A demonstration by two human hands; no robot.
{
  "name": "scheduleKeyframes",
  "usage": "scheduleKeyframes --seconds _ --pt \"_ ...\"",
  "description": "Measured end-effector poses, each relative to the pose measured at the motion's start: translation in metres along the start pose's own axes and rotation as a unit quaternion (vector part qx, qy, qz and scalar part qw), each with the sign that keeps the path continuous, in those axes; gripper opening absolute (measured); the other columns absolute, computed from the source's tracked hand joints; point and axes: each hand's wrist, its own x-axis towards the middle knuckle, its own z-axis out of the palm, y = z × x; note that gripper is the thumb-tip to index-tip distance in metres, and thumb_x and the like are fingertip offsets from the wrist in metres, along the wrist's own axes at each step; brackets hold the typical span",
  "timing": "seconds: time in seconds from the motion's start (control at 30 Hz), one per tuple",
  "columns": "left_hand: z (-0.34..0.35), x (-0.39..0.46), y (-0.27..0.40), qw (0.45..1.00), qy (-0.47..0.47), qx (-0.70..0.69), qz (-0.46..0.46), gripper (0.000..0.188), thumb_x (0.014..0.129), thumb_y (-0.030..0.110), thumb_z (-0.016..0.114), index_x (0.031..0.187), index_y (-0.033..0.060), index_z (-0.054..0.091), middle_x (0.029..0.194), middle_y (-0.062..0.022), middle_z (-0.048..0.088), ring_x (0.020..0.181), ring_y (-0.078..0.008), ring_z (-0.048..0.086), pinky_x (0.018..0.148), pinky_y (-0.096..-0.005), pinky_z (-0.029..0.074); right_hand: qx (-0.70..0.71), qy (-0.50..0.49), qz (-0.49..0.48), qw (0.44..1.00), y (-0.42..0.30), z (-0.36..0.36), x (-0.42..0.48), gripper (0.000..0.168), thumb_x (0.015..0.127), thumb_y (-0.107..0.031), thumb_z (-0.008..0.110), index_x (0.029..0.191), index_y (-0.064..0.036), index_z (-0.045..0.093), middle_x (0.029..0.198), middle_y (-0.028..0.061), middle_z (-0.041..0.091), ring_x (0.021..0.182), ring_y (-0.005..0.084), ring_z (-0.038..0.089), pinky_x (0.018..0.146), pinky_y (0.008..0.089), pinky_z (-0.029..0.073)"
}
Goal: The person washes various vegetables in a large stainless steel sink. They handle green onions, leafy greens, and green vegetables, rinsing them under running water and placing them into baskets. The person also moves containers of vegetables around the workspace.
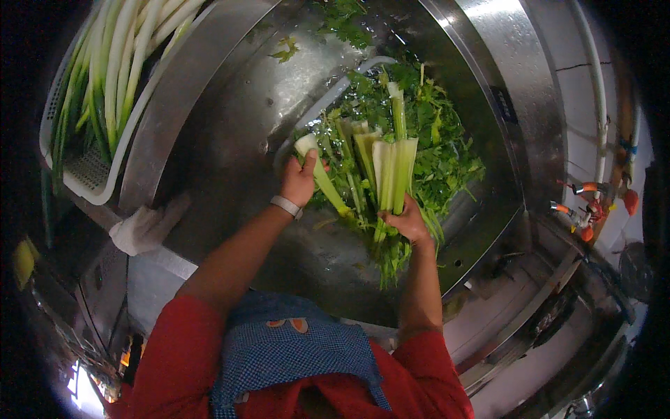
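My left hand (pixel 300 179) grips a pale green celery stalk (pixel 325 183) near its cut white end, thumb on top. In my right hand (pixel 408 220) is a bunch of several celery stalks (pixel 392 170), cut ends pointing away from me and leaves hanging towards me. Both hands are over a stainless steel sink (pixel 230 141) holding water. Beyond and beneath them a heap of leafy celery (pixel 439 136) lies in the water, largely covering a pale plastic basket (pixel 324 105). My fingers partly hide the held stalks.
A white plastic basket (pixel 112 183) of long scallions (pixel 112 73) stands left of the sink. A whitish cloth (pixel 138 230) hangs over the sink's near left rim. Loose leaves (pixel 345 23) float at the far side. Pipes and valves (pixel 589 204) run along the right wall.
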Motion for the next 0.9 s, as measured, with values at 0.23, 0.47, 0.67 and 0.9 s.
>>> scheduleKeyframes --seconds 0.23,0.47,0.67,0.9 --pt "0.003 0.001 0.057 0.790 -0.158 0.588 -0.068 0.063 0.087 0.055 0.038 0.085 -0.0014 0.065 0.080 -0.0200 0.064 0.078 -0.0352 0.062 0.074 -0.0408 0.048 0.041 0.027 0.022 0.999 0.009 0.000 -0.004 0.053 0.066 -0.002 0.068 0.116 -0.002 0.049 0.100 0.0018 0.058 0.089 0.0114 0.052 0.080 0.0268 0.043" --pt "0.046 0.005 0.113 0.734 -0.072 0.671 0.073 0.042 0.077 0.043 0.062 0.089 0.0036 0.063 0.091 -0.0138 0.062 0.085 -0.0299 0.062 0.073 -0.0413 0.049 0.067 0.021 0.032 0.997 0.014 -0.012 -0.013 0.048 0.064 -0.006 0.067 0.109 -0.003 0.051 0.093 0.0002 0.057 0.078 0.0096 0.051 0.070 0.0250 0.044" --pt "0.061 0.062 0.081 0.679 -0.078 0.701 0.203 0.067 0.065 0.035 0.074 0.118 0.0061 0.045 0.118 -0.0114 0.050 0.110 -0.0289 0.047 0.090 -0.0416 0.040 0.091 0.014 0.022 0.996 0.011 -0.010 -0.015 0.048 0.064 -0.007 0.068 0.108 -0.003 0.052 0.092 -0.0001 0.056 0.076 0.0099 0.052 0.067 0.0245 0.045" --pt "0.050 0.079 0.067 0.744 -0.167 0.628 0.157 0.055 0.068 0.035 0.071 0.114 0.0098 0.053 0.094 -0.0145 0.062 0.091 -0.0331 0.059 0.077 -0.0448 0.046 0.038 0.033 0.022 0.999 0.017 -0.013 -0.012 0.048 0.066 -0.008 0.069 0.110 -0.004 0.052 0.093 -0.0006 0.058 0.078 0.0102 0.053 0.068 0.0237 0.044"
